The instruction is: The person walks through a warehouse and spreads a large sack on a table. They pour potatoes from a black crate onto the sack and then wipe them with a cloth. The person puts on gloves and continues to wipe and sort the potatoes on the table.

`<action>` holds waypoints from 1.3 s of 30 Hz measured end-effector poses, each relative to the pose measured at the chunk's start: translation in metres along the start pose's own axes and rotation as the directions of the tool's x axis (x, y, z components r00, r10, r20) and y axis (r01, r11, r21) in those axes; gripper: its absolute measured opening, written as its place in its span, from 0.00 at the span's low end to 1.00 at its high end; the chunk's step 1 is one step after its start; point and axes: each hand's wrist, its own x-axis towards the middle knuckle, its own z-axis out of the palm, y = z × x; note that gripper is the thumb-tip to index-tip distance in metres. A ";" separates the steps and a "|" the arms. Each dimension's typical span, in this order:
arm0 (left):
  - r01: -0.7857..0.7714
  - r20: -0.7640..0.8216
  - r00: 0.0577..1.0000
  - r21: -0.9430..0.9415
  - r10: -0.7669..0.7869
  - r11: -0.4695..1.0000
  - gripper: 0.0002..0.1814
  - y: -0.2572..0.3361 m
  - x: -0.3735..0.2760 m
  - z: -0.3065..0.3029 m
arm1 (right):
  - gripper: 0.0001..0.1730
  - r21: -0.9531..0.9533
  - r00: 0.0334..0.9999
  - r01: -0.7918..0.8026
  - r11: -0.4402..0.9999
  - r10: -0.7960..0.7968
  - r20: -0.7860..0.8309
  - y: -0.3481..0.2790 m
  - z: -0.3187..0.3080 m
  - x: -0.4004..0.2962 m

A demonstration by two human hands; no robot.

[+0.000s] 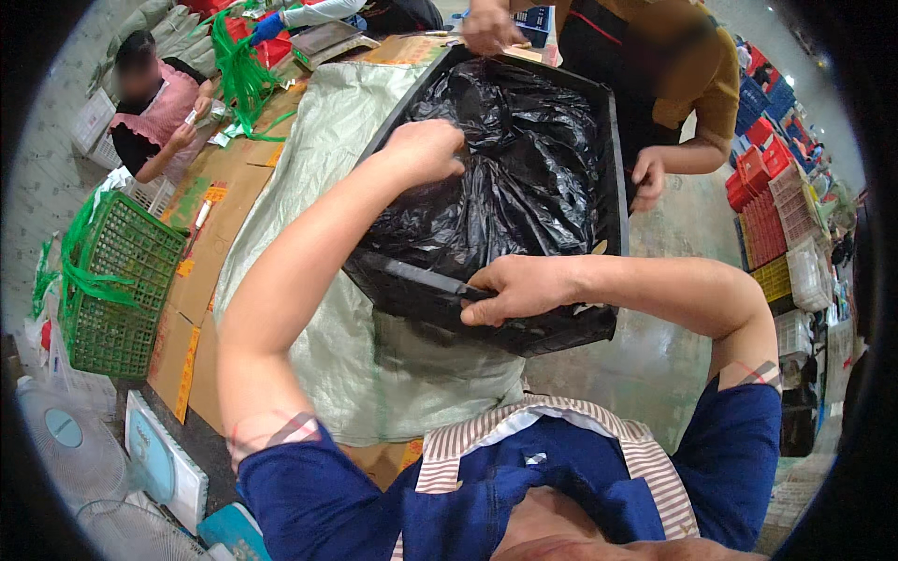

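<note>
In front of me is a black plastic crate (421, 275), over the edge of the sheet-covered table. A glossy black plastic bag (533, 189) lines or fills it, with its folds gathered near the middle; whatever lies beneath is hidden. My right hand (523, 289) grips the near rim of the crate, thumb on the outside. Over the left part of the bag is my left hand (428, 154), fingers curled; whether they pinch the plastic is not clear. Across from me, a co-worker's hand (487, 29) is at the far rim and the other hand (647, 179) is beside the right wall.
A pale woven sheet (316, 280) covers part of the cardboard-topped table (231, 168). To the left stand a green basket (126, 287), fans (70, 435) and a seated person (165, 105). Green straps (238, 70) and a scale (333, 42) lie farther off. Stacked crates (765, 238) line the right.
</note>
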 end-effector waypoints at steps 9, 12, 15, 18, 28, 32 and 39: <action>0.260 0.386 0.920 -0.729 0.067 0.633 0.08 0.043 0.035 -0.020 | 0.42 -0.789 0.557 -0.075 0.609 -0.631 -0.540 0.079 -0.112 -0.006; 0.162 0.321 0.944 -0.659 0.080 0.734 0.12 0.075 0.014 -0.029 | 0.49 -0.807 0.751 0.000 0.590 -0.533 -0.390 0.086 -0.113 -0.003; 0.025 0.010 1.000 -0.150 -0.023 0.988 0.31 0.073 0.010 -0.013 | 0.39 -0.714 0.848 -0.119 0.690 -0.303 -0.434 0.080 -0.110 -0.002; 0.162 0.074 0.983 0.095 -0.169 0.982 0.29 0.047 -0.001 0.026 | 0.28 -0.672 0.893 -0.109 0.733 -0.224 -0.389 0.077 -0.112 -0.005; -0.007 -0.019 1.000 -0.503 -0.002 0.864 0.09 0.101 -0.011 -0.013 | 0.39 -0.743 0.581 0.249 0.621 -0.710 -0.398 0.087 -0.111 0.011; -0.180 -0.273 0.962 -0.678 -0.017 0.712 0.08 0.109 -0.019 -0.024 | 0.20 -0.846 0.708 0.129 0.518 -0.645 -0.287 0.083 -0.102 -0.005; -0.122 -0.024 0.992 -0.340 0.121 0.933 0.27 0.103 -0.042 -0.033 | 0.09 -0.728 0.625 0.143 0.670 -0.632 -0.458 0.049 -0.072 -0.092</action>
